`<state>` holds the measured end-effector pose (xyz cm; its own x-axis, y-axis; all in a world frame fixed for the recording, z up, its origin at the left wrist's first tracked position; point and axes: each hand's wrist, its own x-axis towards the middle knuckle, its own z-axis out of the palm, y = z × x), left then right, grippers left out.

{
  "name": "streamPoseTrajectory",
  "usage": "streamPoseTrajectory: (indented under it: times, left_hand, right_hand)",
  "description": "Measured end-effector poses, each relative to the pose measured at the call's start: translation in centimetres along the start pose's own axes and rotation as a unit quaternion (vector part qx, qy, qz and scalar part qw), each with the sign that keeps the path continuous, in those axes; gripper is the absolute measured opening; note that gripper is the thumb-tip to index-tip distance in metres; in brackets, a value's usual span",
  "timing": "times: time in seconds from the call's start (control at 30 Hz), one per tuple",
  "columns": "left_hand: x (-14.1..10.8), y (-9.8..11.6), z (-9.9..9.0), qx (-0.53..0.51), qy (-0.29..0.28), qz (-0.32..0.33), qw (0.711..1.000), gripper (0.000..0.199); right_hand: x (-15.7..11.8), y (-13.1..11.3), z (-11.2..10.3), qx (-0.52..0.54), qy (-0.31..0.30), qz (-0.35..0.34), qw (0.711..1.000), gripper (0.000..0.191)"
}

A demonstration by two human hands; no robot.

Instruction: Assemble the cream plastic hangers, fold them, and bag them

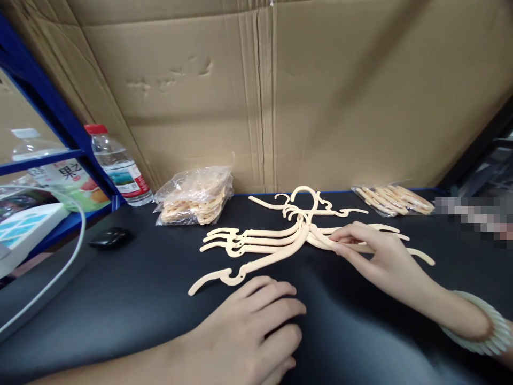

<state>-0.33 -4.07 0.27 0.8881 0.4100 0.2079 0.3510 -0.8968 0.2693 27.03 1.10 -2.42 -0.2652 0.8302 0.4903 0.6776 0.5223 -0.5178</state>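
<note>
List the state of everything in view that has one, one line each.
Left hand: fingers loosely curled, holding nothing
Right hand: pinching front hanger
Front hanger: hook up, arms spread
Other loose hangers: grouped behind it
Left bag: filled; sealed or not, can't tell
Right bag: filled; seal unclear
Red-capped bottle: cap on
White-capped bottle: cap on

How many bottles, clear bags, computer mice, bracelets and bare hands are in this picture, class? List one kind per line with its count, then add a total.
Bottles: 2
Clear bags: 2
Computer mouse: 1
Bracelet: 1
Hands, left hand and right hand: 2
Total: 8
</note>
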Motion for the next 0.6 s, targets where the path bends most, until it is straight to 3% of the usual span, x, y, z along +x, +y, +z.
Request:
streamPoseTrajectory:
  times: [0.1, 0.27, 0.6]
  left_hand:
    - [-0.1, -0.2, 0.1, 0.088, 0.013, -0.039, 0.995, 0.031]
    - [-0.3, -0.9, 0.8, 0.147, 0.011, -0.066, 0.987, 0.041]
    - [-0.8, -2.0, 1.5, 0.113, -0.009, -0.108, 0.988, 0.048]
  right_hand:
    - [0.0, 0.1, 0.3, -0.016, -0.026, -0.002, 1.000, 0.012]
    - [0.1, 0.0, 0.5, -0.064, -0.056, -0.048, 0.995, 0.009]
    - [0.4, 1.0, 0.6, -0.106, -0.057, -0.055, 0.991, 0.010]
